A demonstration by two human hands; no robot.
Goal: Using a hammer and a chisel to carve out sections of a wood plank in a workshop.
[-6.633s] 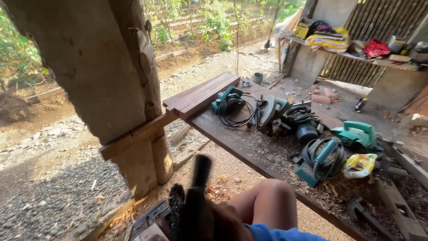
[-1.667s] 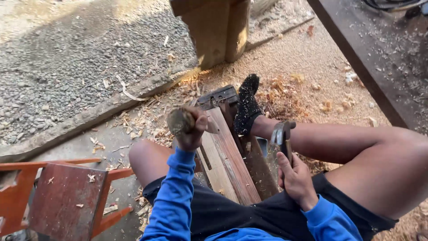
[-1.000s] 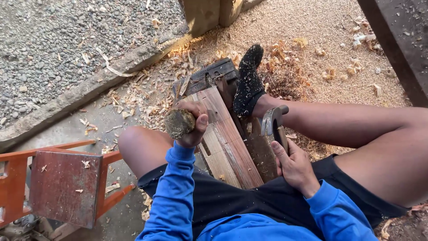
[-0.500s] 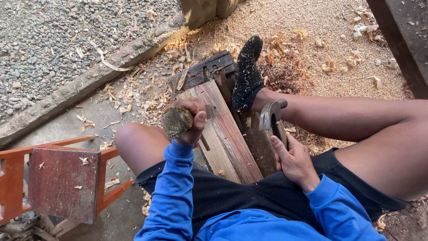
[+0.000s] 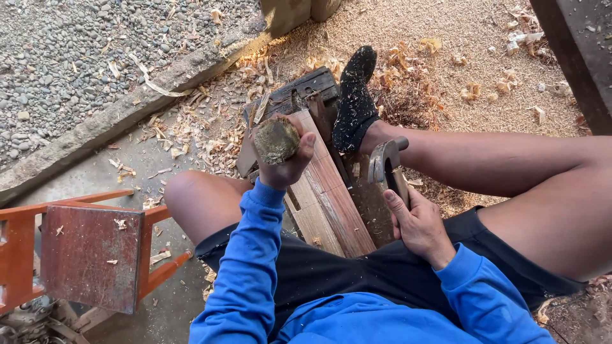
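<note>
Chisel handle (image 5: 276, 140) gripped upright by left hand (image 5: 285, 162); right hand (image 5: 417, 223) holds hammer (image 5: 387, 167).

Sunlight fell across a grey gravel bed (image 5: 64, 57), edged by a concrete curb (image 5: 121, 118). Wood shavings (image 5: 191, 124) and sawdust (image 5: 446, 25) littered the concrete floor (image 5: 137, 178). A worn red wooden stool (image 5: 89, 255) stood at lower left.

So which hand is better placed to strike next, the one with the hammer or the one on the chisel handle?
Probably the right hand: it grips the claw hammer raised beside the wooden piece. The left hand is wrapped around the worn chisel handle, steadying it.
</note>
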